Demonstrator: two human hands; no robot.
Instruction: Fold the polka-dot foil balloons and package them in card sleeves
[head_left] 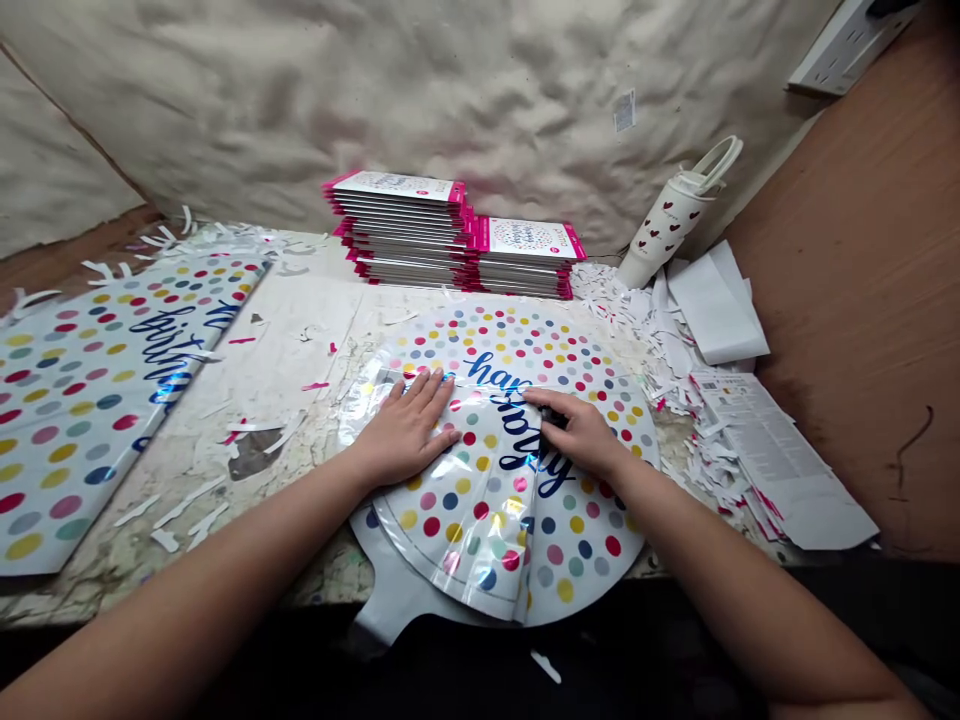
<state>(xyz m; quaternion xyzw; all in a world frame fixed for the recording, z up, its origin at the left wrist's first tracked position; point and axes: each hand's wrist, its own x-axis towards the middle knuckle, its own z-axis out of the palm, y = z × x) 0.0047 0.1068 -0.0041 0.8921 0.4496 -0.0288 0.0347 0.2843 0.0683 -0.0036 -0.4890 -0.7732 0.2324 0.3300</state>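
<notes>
A round white foil balloon [600,520] with coloured dots and blue "happy" lettering lies flat before me, its grey neck toward the table's near edge. Its left side is folded over, and the doubled flap [465,510] rests on top with its crease running toward me. My left hand [412,425] is spread flat on the flap, fingers stretched out, pressing it down. My right hand [577,430] is curled at the folded edge, index fingertip on the foil. Something small and black shows between its fingers and thumb; I cannot make out what it is.
Another dotted balloon [60,420] lies folded at the left. Stacked pink-edged packets [409,235] stand at the back. A white tumbler [667,230] with hearts, paper scraps [705,450] and printed sheets [780,460] line the right side, beside a brown panel [862,300].
</notes>
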